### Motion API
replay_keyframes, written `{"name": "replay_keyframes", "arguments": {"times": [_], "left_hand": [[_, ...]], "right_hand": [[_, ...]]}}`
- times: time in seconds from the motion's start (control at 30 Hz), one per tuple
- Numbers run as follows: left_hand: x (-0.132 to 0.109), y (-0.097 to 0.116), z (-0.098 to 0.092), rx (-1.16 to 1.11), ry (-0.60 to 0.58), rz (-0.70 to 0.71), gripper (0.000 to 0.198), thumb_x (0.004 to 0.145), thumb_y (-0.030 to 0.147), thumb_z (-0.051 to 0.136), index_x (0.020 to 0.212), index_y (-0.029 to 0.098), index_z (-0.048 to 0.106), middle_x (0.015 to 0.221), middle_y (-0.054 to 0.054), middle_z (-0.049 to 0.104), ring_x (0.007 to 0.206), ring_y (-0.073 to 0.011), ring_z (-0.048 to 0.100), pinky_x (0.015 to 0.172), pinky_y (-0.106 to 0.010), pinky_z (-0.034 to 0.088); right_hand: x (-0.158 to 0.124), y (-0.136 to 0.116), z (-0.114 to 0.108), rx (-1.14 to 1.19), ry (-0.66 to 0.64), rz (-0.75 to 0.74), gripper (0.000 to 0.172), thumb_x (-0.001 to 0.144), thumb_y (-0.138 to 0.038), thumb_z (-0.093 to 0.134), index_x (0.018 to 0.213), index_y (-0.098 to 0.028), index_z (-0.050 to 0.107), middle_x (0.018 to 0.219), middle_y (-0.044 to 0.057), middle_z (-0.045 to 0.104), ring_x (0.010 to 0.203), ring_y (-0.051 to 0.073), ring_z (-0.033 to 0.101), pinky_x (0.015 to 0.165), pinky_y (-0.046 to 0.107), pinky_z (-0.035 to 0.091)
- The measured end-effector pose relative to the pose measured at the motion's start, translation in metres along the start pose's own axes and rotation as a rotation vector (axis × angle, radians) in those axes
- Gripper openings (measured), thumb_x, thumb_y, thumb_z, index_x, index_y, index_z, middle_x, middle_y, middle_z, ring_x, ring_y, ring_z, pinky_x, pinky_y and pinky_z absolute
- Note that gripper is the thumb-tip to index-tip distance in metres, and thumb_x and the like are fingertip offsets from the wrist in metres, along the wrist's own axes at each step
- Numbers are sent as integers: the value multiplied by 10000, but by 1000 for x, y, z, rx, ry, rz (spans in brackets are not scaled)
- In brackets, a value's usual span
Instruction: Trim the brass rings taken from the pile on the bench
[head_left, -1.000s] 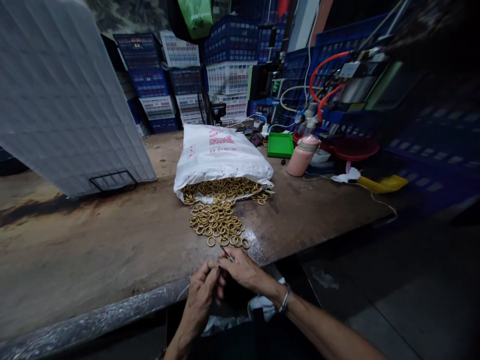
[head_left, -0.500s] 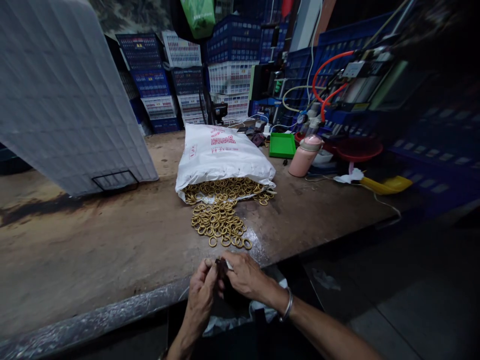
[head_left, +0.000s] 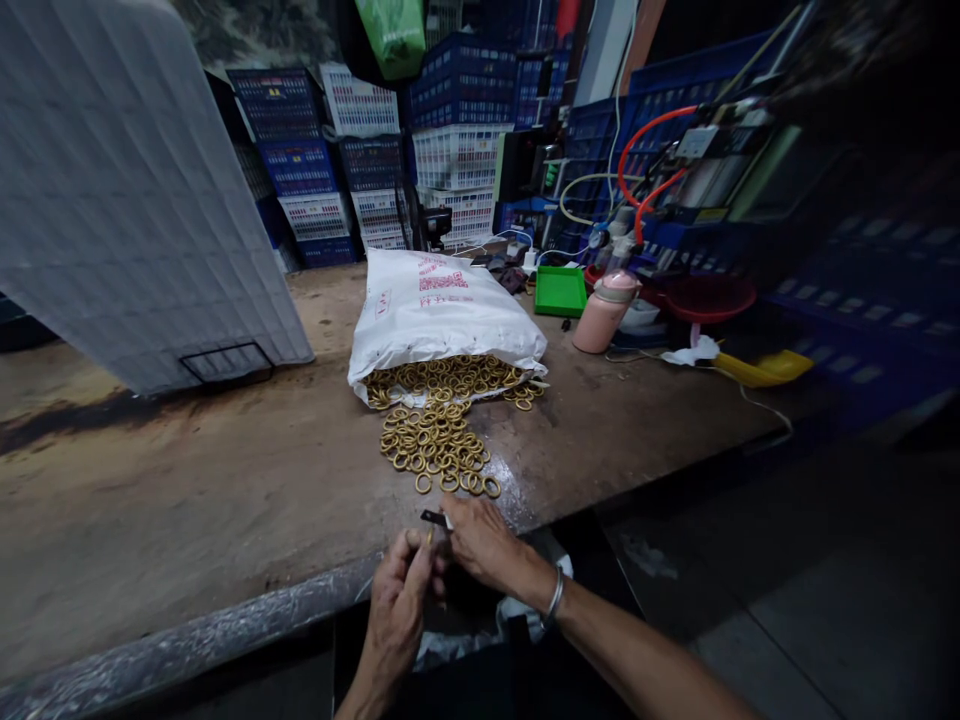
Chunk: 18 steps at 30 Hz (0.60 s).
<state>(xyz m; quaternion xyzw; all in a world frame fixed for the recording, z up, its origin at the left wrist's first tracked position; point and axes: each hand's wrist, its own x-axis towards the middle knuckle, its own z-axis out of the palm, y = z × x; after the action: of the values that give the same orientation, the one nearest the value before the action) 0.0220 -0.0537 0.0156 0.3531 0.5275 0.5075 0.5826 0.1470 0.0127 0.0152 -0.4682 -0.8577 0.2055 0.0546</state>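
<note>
My left hand point(head_left: 397, 590) is closed in a pinch at the table's front edge. Between its thumb and finger shows the edge of a gold-coloured ring point(head_left: 430, 537); the rest of it is covered by the fingers. Right beside it, my right hand point(head_left: 484, 540), with a silver bangle point(head_left: 554, 597) on the wrist, grips a small knife-like tool point(head_left: 433, 518) with a flat dark tip and a pale part. Just beyond the hands lies a loose heap of gold-coloured rings point(head_left: 435, 440), spilling from the open mouth of a white sack point(head_left: 442, 325) with red print.
A tall pale ribbed panel point(head_left: 150, 200) stands at the left. Behind the sack are a green tray point(head_left: 560, 291), a pink bottle point(head_left: 602, 315), a red dish point(head_left: 709, 298) and a yellow scoop point(head_left: 763, 367). Stacked crates point(head_left: 300, 165) line the back. Plastic film covers the front edge point(head_left: 187, 635).
The right hand has turned and lifted slightly, so the tool's dark tip now points out to the left above the left fingers. The ring's edge has come into sight. The heap is unchanged.
</note>
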Motion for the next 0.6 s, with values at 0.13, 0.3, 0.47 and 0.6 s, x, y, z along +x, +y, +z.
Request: {"name": "replay_keyframes", "arguments": {"times": [0.13, 0.3, 0.47, 0.6], "left_hand": [[-12, 6, 1, -175, -59, -90, 240, 720, 397, 591, 687, 170, 523, 624, 12, 573, 480, -88, 509, 435, -212, 445], [-3, -2, -10, -386, 86, -128, 296, 598, 363, 713, 709, 129, 571, 739, -61, 645, 557, -127, 571, 399, -206, 438], [9, -6, -22, -522, 111, -198, 319, 508, 287, 774, 716, 163, 567, 665, -44, 668, 515, -149, 584, 373, -212, 419], [14, -3, -30, -629, 62, -269, 348, 497, 231, 779, 801, 163, 625, 647, -36, 670, 518, -132, 581, 407, -206, 424]], "right_hand": [[14, -4, 1, -52, 62, 81, 235, 711, -101, 413, 929, -165, 475, 787, 56, 616, 706, 159, 565, 591, 238, 309], [33, -16, 6, -104, 212, 123, 239, 759, -163, 439, 996, -190, 459, 903, 75, 597, 787, 198, 557, 669, 286, 346], [45, -22, 11, -181, 210, 109, 272, 787, -152, 407, 1056, -159, 446, 943, 117, 574, 823, 229, 548, 696, 340, 378], [46, -21, 13, -199, 233, 105, 270, 769, -121, 390, 1025, -170, 461, 942, 100, 561, 786, 236, 548, 676, 362, 398]]}}
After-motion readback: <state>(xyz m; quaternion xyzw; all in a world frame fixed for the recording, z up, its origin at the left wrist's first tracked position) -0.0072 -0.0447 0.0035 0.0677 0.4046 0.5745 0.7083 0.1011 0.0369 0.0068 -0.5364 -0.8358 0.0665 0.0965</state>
